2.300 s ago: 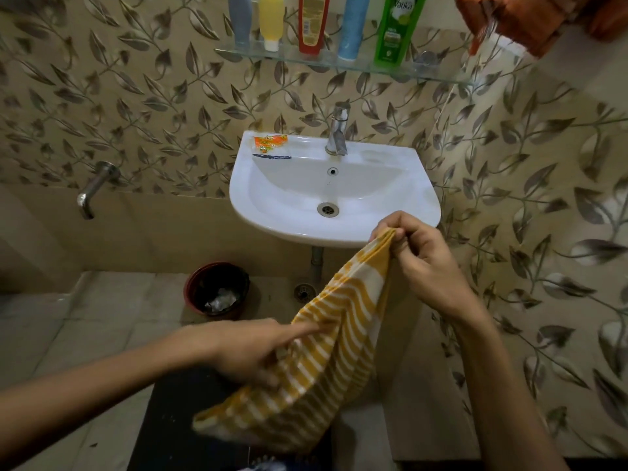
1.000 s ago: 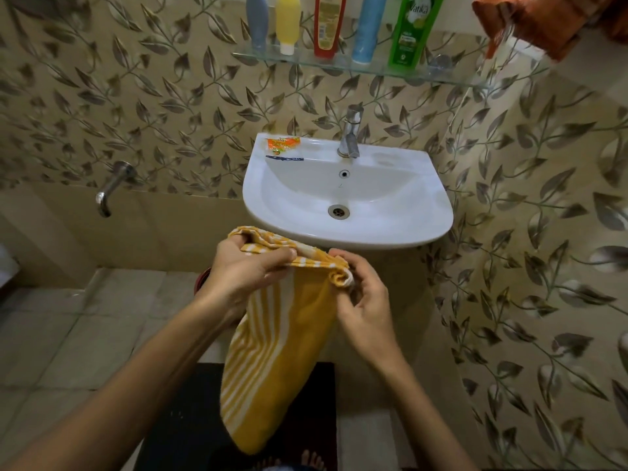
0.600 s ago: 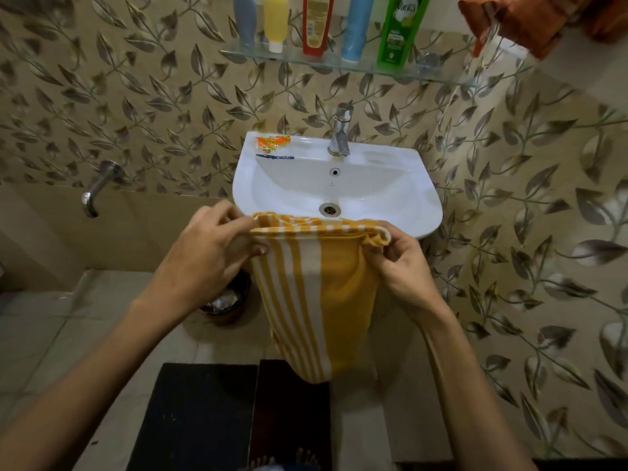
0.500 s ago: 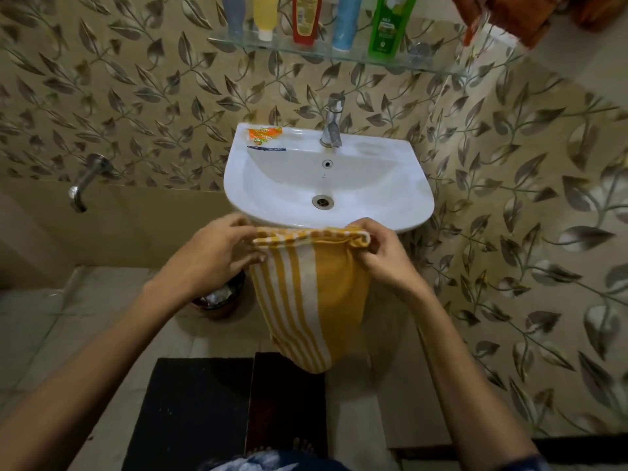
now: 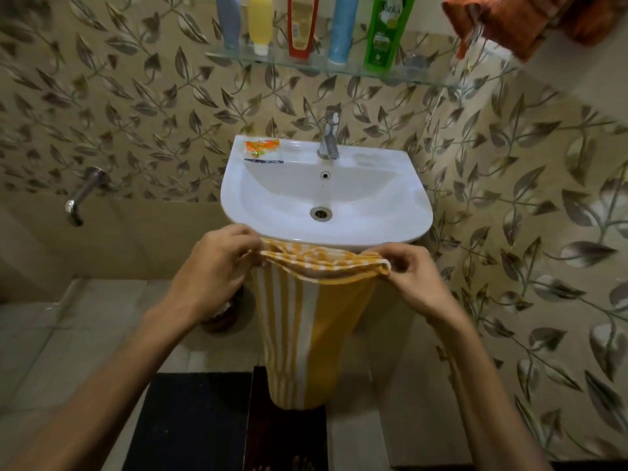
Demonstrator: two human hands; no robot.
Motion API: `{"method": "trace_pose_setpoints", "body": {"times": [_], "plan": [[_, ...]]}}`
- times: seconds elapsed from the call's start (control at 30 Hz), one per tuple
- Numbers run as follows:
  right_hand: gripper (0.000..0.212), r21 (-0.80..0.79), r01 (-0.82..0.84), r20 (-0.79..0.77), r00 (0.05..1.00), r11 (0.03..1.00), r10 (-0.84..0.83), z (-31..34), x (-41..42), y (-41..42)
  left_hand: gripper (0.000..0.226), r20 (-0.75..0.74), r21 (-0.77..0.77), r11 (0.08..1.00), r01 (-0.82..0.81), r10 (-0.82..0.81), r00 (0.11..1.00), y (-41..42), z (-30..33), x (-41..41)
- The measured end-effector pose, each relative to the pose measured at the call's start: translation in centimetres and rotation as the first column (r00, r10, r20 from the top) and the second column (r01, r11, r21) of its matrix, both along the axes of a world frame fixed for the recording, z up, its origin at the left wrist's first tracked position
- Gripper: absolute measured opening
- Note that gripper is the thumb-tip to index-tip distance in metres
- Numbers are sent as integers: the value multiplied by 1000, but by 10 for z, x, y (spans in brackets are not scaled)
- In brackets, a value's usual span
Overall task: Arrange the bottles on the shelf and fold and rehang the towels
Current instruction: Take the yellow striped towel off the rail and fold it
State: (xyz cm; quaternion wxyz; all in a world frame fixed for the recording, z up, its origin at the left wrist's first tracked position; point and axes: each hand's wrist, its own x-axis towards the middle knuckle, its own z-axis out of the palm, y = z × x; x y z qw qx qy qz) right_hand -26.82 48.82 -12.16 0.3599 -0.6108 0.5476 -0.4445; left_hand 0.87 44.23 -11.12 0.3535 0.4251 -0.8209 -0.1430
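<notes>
A yellow towel with white stripes point(image 5: 306, 328) hangs folded in front of the sink, its top edge stretched level between my hands. My left hand point(image 5: 217, 266) pinches the left top corner and my right hand point(image 5: 407, 273) pinches the right one. Several bottles stand upright in a row on the glass shelf point(image 5: 407, 74) above: grey point(image 5: 229, 22), yellow point(image 5: 260, 23), red point(image 5: 302, 25), blue point(image 5: 341, 28) and green point(image 5: 385, 28). An orange towel point(image 5: 509, 22) hangs at the top right.
The white sink point(image 5: 390, 205) with its tap point(image 5: 329, 137) is just beyond the towel; an orange sachet point(image 5: 261, 147) lies on its rim. A wall tap point(image 5: 80, 195) sticks out at left. A dark bin point(image 5: 224, 317) sits under the sink and dark mats point(image 5: 193, 419) lie below.
The towel went from loosely bunched between my hands to folded and hanging flat. Both hands came up to its top corners and spread the edge wider in front of the sink.
</notes>
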Motion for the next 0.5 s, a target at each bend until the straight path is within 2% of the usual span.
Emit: {"method": "trace_pose_setpoints", "body": {"times": [0.07,0.1,0.17,0.2,0.33,0.43,0.5], "plan": [[25,-9,10,132,991,1000,-9,7,-1,3,17,-114,-77,997,-20,11,993,6,7,-3],[24,18,25,128,991,1000,-27,8,-1,0,18,-94,-33,999,-28,25,995,7,9,-7],[20,63,61,1,998,996,-62,5,2,-4,22,66,125,991,-44,36,997,6,5,-14],[21,69,76,-15,997,995,-75,5,2,-6,23,100,124,991,-59,47,994,4,5,-15],[21,28,33,141,989,999,-36,15,2,-6,25,-13,-116,991,-74,73,997,-1,24,-3],[31,-6,66,149,987,998,-64,22,3,-14,30,-83,-57,992,-113,108,991,-5,27,-12],[36,-51,52,170,985,997,-42,29,3,-20,32,-228,1,995,-96,94,969,-9,28,-17]]}}
